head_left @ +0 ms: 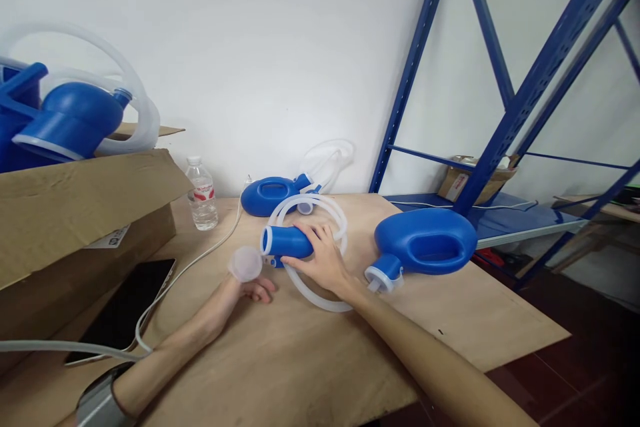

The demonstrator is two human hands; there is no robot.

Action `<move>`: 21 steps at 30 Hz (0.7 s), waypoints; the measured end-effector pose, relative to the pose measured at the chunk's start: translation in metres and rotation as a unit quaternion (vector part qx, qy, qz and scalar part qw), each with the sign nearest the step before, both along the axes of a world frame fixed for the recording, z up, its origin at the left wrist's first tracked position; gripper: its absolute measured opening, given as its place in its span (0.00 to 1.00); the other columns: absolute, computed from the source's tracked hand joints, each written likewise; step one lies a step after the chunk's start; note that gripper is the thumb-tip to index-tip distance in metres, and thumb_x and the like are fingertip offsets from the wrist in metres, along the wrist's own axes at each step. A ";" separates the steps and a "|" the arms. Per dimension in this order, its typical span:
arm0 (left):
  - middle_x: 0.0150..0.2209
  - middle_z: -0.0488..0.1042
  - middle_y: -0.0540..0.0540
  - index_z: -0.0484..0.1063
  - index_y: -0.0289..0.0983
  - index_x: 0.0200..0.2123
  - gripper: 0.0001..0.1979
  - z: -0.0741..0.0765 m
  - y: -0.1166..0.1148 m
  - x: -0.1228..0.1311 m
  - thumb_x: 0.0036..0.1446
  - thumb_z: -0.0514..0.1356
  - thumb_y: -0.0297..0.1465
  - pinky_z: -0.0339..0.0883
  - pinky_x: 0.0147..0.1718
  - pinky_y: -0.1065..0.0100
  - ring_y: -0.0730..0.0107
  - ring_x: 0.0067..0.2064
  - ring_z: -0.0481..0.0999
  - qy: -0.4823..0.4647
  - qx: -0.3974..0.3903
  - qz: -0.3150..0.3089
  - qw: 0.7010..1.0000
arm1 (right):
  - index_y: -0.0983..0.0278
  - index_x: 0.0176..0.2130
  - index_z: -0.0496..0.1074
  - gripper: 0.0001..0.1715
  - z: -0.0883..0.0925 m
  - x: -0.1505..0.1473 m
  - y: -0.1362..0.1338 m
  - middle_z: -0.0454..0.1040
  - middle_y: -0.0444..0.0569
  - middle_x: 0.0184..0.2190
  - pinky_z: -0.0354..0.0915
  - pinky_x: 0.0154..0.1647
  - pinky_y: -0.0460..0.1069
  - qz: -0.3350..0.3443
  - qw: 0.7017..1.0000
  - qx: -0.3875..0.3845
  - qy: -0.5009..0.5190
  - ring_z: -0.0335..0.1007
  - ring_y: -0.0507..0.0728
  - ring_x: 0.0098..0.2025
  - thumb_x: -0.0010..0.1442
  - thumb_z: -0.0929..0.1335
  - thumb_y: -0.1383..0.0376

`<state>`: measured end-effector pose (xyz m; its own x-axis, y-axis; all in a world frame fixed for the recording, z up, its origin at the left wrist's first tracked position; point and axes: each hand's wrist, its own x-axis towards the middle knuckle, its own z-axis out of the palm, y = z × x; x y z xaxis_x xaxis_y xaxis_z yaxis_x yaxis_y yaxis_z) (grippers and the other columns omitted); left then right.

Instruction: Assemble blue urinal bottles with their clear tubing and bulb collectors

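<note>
A short blue plastic tube-shaped neck [287, 241] with a pale rim lies among coils of translucent hose [320, 300]. My right hand [320, 257] is wrapped round its right part. A round translucent cap [246, 263] sits just left of this neck and covers part of my left hand [257, 288]. The visible fingers of my left hand are loosely bent and slightly apart, low over the table; its thumb is hidden. To the right lies a blue urinal bottle [425, 240] with a handle hole and a capped mouth. Another blue bottle [270, 196] lies behind the hose.
At left, an open cardboard box [100, 197] holds blue bottles [83, 117] and hose. A black-screened phone [125, 303], a white cable [200, 257] and a water bottle [203, 195] are on the wooden table [310, 373]. Blue shelving [530, 223] stands right.
</note>
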<state>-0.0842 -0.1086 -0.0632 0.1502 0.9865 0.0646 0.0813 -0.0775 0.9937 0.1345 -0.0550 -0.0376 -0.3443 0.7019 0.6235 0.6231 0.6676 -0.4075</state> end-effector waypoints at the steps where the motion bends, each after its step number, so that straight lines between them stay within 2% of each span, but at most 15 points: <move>1: 0.38 0.82 0.37 0.74 0.37 0.41 0.25 0.001 -0.001 0.000 0.59 0.48 0.50 0.72 0.30 0.61 0.58 0.31 0.81 -0.017 -0.021 -0.009 1.000 | 0.57 0.63 0.67 0.41 0.000 0.000 -0.001 0.71 0.54 0.55 0.64 0.59 0.65 0.002 1.000 0.003 0.002 0.62 0.68 0.56 0.56 0.75 0.48; 4: 0.48 0.80 0.34 0.73 0.36 0.43 0.24 0.015 -0.008 0.000 0.57 0.53 0.49 0.74 0.36 0.59 0.54 0.40 0.82 -0.103 -0.092 -0.022 0.990 | 0.56 0.63 0.66 0.41 -0.001 -0.001 -0.001 0.71 0.54 0.56 0.63 0.60 0.65 0.010 1.000 0.005 0.006 0.62 0.68 0.57 0.56 0.75 0.47; 7: 0.44 0.81 0.35 0.72 0.37 0.42 0.20 0.031 -0.014 0.002 0.55 0.55 0.45 0.74 0.38 0.57 0.53 0.42 0.81 -0.195 -0.122 -0.017 0.973 | 0.56 0.64 0.65 0.42 -0.003 0.000 0.001 0.71 0.54 0.57 0.63 0.61 0.64 0.008 1.000 0.007 0.017 0.63 0.68 0.58 0.57 0.74 0.46; 9: 0.36 0.80 0.39 0.71 0.37 0.34 0.17 0.038 -0.016 0.003 0.55 0.55 0.45 0.74 0.34 0.59 0.57 0.36 0.80 -0.224 -0.143 -0.023 0.964 | 0.57 0.64 0.65 0.42 -0.004 0.002 0.004 0.71 0.55 0.57 0.61 0.62 0.65 -0.001 1.000 0.003 0.026 0.62 0.67 0.60 0.57 0.73 0.45; 12: 0.24 0.68 0.47 0.65 0.38 0.24 0.18 0.039 -0.015 0.004 0.56 0.57 0.46 0.65 0.22 0.66 0.68 0.24 0.70 -0.188 -0.175 -0.057 0.965 | 0.56 0.63 0.66 0.42 -0.004 0.003 0.008 0.70 0.54 0.58 0.60 0.64 0.65 0.002 1.000 -0.006 0.028 0.62 0.67 0.61 0.56 0.74 0.45; 14: 0.21 0.63 0.52 0.62 0.39 0.23 0.16 0.034 -0.014 0.005 0.53 0.60 0.43 0.56 0.18 0.70 0.73 0.20 0.64 -0.152 -0.169 -0.074 0.971 | 0.55 0.63 0.66 0.41 -0.003 0.002 0.009 0.71 0.53 0.58 0.59 0.64 0.64 0.017 1.000 -0.003 0.025 0.63 0.66 0.61 0.56 0.74 0.46; 17: 0.21 0.59 0.55 0.57 0.39 0.23 0.15 0.023 -0.015 0.006 0.48 0.62 0.37 0.48 0.19 0.73 0.77 0.20 0.57 -0.083 -0.093 -0.055 0.991 | 0.56 0.62 0.67 0.39 0.000 -0.001 0.008 0.72 0.53 0.56 0.59 0.65 0.63 0.038 0.999 0.008 0.027 0.64 0.65 0.60 0.55 0.75 0.48; 19: 0.20 0.55 0.56 0.55 0.39 0.21 0.16 0.019 -0.016 0.007 0.45 0.63 0.34 0.47 0.21 0.74 0.78 0.22 0.55 -0.010 -0.023 -0.039 0.999 | 0.56 0.61 0.68 0.40 0.002 -0.001 0.007 0.73 0.52 0.55 0.59 0.64 0.62 0.052 0.998 0.015 0.025 0.65 0.65 0.59 0.54 0.76 0.48; 21: 0.19 0.52 0.56 0.53 0.39 0.19 0.17 0.019 -0.015 0.006 0.43 0.62 0.34 0.47 0.21 0.74 0.77 0.23 0.54 0.015 0.011 -0.027 0.999 | 0.56 0.61 0.68 0.41 0.003 0.000 0.007 0.73 0.52 0.55 0.60 0.64 0.62 0.063 0.998 0.018 0.020 0.64 0.66 0.59 0.53 0.77 0.48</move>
<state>-0.0779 -0.1240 -0.0442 0.2046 0.9756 0.0798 0.1071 -0.1033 0.9889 0.1347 -0.0483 -0.0345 -0.4028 0.6310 0.6630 0.5167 0.7547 -0.4044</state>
